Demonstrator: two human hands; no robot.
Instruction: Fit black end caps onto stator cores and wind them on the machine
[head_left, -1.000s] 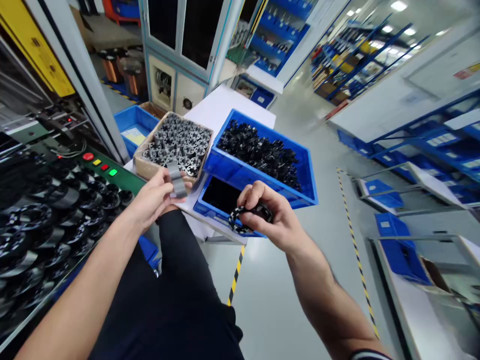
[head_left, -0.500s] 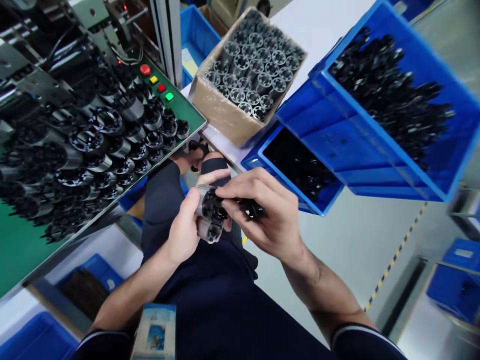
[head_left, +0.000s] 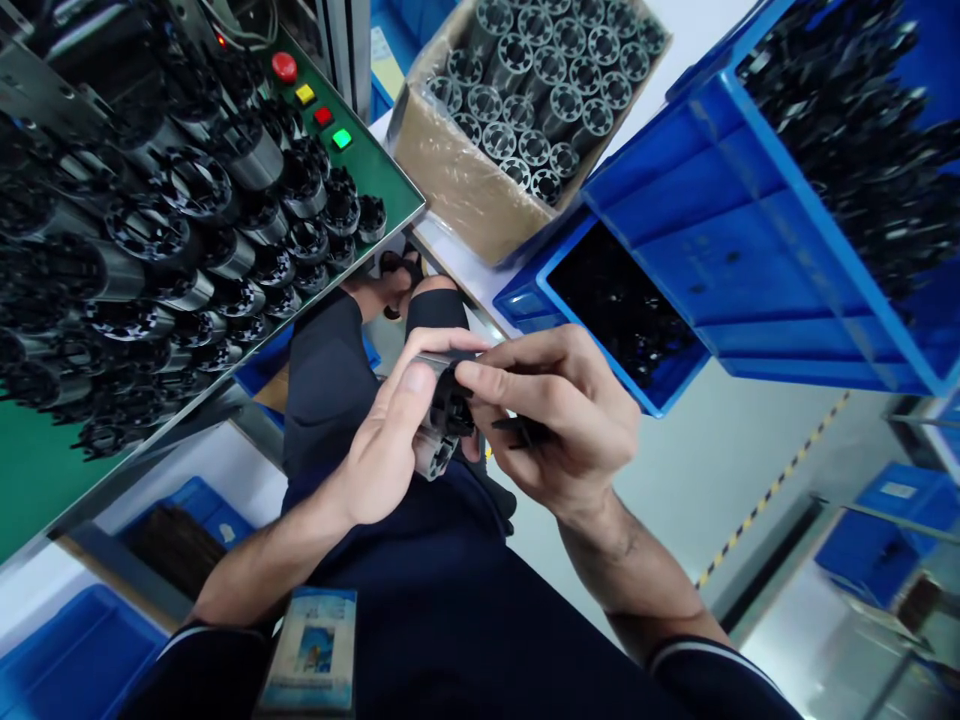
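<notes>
My left hand [head_left: 379, 455] is wrapped round two short metal cylinders [head_left: 431, 455] in front of my lap. A black plastic piece [head_left: 451, 405] sits at the end of the upper cylinder. Against that piece press the thumb and forefinger of my right hand [head_left: 574, 425]. Another black plastic part [head_left: 521, 432] is tucked in the right palm under the curled fingers, mostly hidden.
On the green machine table [head_left: 397, 195] stand many metal cylinders with black ends, beside lit push buttons [head_left: 342, 139]. A carton [head_left: 465, 200] of bare metal tubes is ahead. Blue bins [head_left: 780, 200] of black parts stand at right.
My view has shifted, so the carton and bins sit higher and further right. The right fingers still press at the cylinder's end; the left thumb now lies further over the upper cylinder.
</notes>
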